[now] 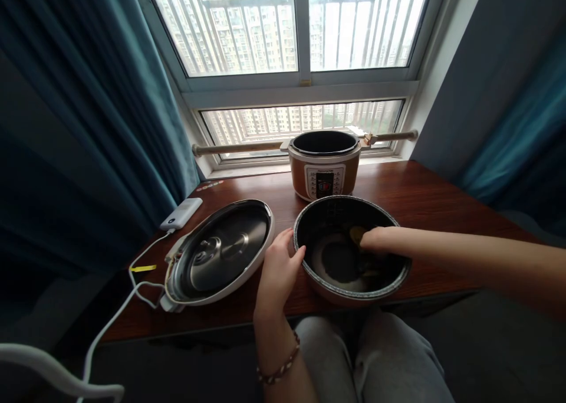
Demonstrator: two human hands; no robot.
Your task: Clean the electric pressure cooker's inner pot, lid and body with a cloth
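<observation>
A dark inner pot (338, 261) with a pale speckled rim stands near the table's front edge. My left hand (280, 264) grips its left rim, thumb over the edge and fingers on the outside. My right hand (375, 239) reaches inside over the right rim, closed on a yellow item (356, 234) that is partly hidden; it looks like a sponge or cloth. Behind the pot is the brown and white cooker body (299, 176), with a control panel on its front. To the left, the round lid (223, 252) lies with its metal inner side up.
A white power bank (181, 213) lies at the left on the wooden table (398, 184), with a white cable (117, 314) running down from it. A yellow strip (144, 268) is near the cable. Behind are a horizontal pole (243, 147) and a barred window; blue curtains (110, 84) hang at the sides.
</observation>
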